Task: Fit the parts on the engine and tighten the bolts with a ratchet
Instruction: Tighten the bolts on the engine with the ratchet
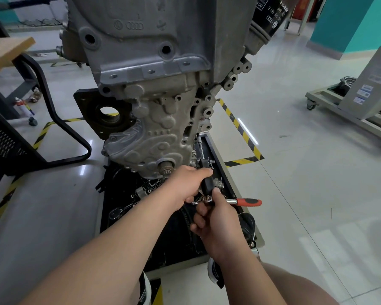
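A grey engine (154, 89) stands upright over a black parts tray (216, 150) on the floor. Low at its front, my left hand (185, 186) grips a black part (207, 183) beside the crankshaft end (166, 167). Just below, my right hand (216, 219) has its fingers curled round the metal head end of a ratchet (235, 201), whose red and black handle (250, 202) sticks out to the right. The ratchet's head is hidden between my hands. A second ratchet (119, 211) lies in the tray to the left.
Loose metal parts and a long extension bar (201, 147) lie in the tray. A black chair frame (59, 119) and wooden desk (5, 51) stand left. A wheeled grey stand (350, 106) is at the right. Yellow-black tape (238, 126) marks the tiled floor. An oil filter (266, 25) hangs upper right.
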The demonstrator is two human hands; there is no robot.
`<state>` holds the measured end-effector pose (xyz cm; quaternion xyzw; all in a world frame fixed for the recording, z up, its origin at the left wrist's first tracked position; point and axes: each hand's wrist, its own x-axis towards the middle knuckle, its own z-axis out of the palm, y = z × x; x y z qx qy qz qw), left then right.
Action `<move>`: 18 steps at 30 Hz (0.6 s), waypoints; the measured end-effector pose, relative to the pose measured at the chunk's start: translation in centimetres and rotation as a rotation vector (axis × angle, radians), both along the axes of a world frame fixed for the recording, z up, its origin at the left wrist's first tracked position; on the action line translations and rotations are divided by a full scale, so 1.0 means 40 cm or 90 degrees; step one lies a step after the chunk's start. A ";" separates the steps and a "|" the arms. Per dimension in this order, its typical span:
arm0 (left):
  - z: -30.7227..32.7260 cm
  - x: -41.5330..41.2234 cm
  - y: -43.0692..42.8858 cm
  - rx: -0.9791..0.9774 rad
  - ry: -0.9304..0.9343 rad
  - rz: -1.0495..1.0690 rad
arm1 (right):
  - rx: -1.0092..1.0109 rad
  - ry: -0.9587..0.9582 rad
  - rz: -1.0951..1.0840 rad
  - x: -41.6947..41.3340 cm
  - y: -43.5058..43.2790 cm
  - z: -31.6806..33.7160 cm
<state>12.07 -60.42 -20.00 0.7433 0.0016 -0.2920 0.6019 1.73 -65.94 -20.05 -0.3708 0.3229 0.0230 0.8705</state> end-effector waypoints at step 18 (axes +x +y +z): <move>-0.001 0.004 -0.002 0.030 -0.005 -0.028 | -0.821 -0.008 0.105 -0.022 0.008 -0.008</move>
